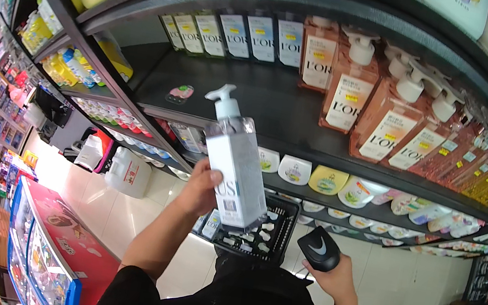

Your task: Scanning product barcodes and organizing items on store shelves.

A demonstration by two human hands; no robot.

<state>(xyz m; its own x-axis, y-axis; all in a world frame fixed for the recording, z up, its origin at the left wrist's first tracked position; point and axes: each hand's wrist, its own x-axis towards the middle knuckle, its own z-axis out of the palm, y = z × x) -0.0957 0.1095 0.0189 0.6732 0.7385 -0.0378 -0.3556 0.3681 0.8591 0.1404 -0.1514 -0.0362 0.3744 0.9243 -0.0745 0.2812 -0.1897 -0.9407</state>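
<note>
My left hand (197, 191) is closed around the side of a clear pump bottle (240, 168) with a white pump head and a white label. The bottle leans a little to the left, in front of the dark shelf (217, 81). Lower down on the right, my right hand (336, 278) grips a black handheld barcode scanner (319, 247), its head pointing up toward the shelves. Beneath the bottle, a black basket (287, 226) holds several bottles with pale pump tops; the raised bottle hides part of it.
Pink pump bottles (350, 96) and amber ones fill the shelf's right side. Labelled clear bottles (231, 34) line its back left. Lower shelves carry white and yellow bottles (328, 180). A white jug (128, 172) stands on the tiled floor, near a red and blue display case (55, 237).
</note>
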